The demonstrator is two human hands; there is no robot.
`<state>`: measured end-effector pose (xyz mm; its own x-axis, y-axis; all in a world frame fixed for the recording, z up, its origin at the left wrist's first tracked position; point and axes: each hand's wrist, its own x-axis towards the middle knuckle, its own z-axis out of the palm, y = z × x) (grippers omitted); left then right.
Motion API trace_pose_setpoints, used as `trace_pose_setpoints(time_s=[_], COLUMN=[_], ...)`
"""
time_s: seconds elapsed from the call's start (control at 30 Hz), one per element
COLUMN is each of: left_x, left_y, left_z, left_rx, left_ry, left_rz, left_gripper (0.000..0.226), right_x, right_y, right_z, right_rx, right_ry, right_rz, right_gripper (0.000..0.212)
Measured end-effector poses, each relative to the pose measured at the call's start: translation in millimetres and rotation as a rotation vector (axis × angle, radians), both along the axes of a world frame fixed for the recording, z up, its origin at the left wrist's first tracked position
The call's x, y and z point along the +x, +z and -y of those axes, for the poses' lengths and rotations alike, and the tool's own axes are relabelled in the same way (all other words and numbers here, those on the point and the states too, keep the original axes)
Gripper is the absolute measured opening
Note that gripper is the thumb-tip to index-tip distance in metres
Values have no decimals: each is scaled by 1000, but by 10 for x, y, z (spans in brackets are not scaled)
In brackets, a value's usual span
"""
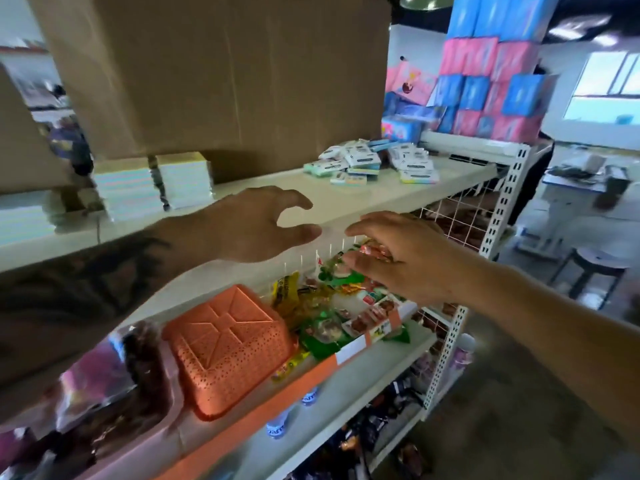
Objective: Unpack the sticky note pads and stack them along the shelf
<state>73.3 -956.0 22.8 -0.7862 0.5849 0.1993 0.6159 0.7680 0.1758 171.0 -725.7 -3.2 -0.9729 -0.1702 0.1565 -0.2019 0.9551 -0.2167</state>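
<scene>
Two tall stacks of pastel sticky note pads (152,183) stand on the white shelf (346,199) at the left, below a big cardboard box (221,74). A loose pile of small wrapped pads (374,162) lies further right on the same shelf. My left hand (263,225) hovers at the shelf's front edge, fingers spread and loosely curved, holding nothing. My right hand (405,258) hovers just right of it, slightly below the edge, fingers relaxed and empty. The two hands are a small gap apart.
An upturned orange plastic basket (228,348) and snack packets (346,306) fill the lower shelf. Blue and pink tissue packs (495,71) are stacked at the top right. A wire mesh panel (450,220) and white upright close the shelf's right end. A stool (595,268) stands beyond.
</scene>
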Motion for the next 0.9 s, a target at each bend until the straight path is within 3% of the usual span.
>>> trace_pose_setpoints(time_s=[0.1, 0.3, 0.43, 0.77, 0.9], left_x=[-491, -1350, -1706, -2099, -2143], left_y=[27, 128, 64, -154, -188], left_z=[-465, -1138, -1397, -1931, -2074], left_rx=[-30, -41, -78, 45, 13], left_ry=[-20, -4, 21, 248, 403], left_rz=[-13, -20, -1, -5, -19], left_gripper=[63, 60, 54, 76, 86], right_x=[-354, -1233, -1682, -2932, -3398], right_y=[38, 342, 381, 346, 436], right_z=[-439, -1158, -1480, -1808, -1819], right_rx=[20, 90, 58, 57, 70], right_ry=[-42, -123, -129, 57, 176], right_rz=[-8, -22, -28, -98, -111], right_gripper=[79, 55, 49, 52, 64])
